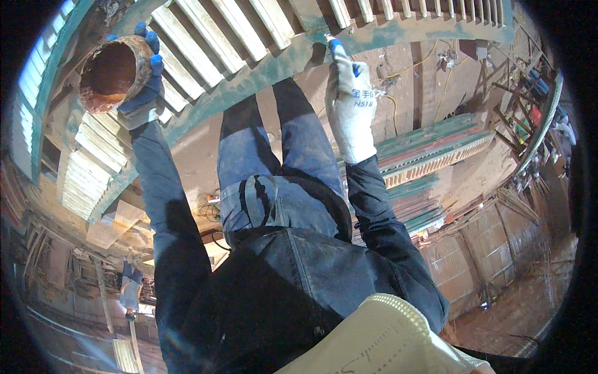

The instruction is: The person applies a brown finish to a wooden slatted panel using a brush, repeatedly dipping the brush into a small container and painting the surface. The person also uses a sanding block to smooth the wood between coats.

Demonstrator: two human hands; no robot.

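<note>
A pale face mask [386, 340] fills the lower edge, closest of all, with the person's dark jacket [293, 280] and blue trousers [274, 162] just beyond it. The left hand [140, 75], in a blue-palmed glove, is clamped around a round open container [112, 75] with a rusty reddish inside, its fingers wrapped over the rim; the container is held up at the upper left, in front of the pale slats [205, 31]. The right hand [349, 106], in a white glove with blue fingertips, reaches up to the curved green beam [268, 71] and touches its edge; whether its fingers are pinched on something small there I cannot tell. One green beam runs across the top between the two hands, carrying a long row of slats, too many to count surely. Below the right hand the reddish floor [430, 81] lies open, with a yellow cable [392, 103] across it and a stack of green and red boards [436, 149] near the right sleeve. A second person [131, 287] stands well apart at lower left.
</note>
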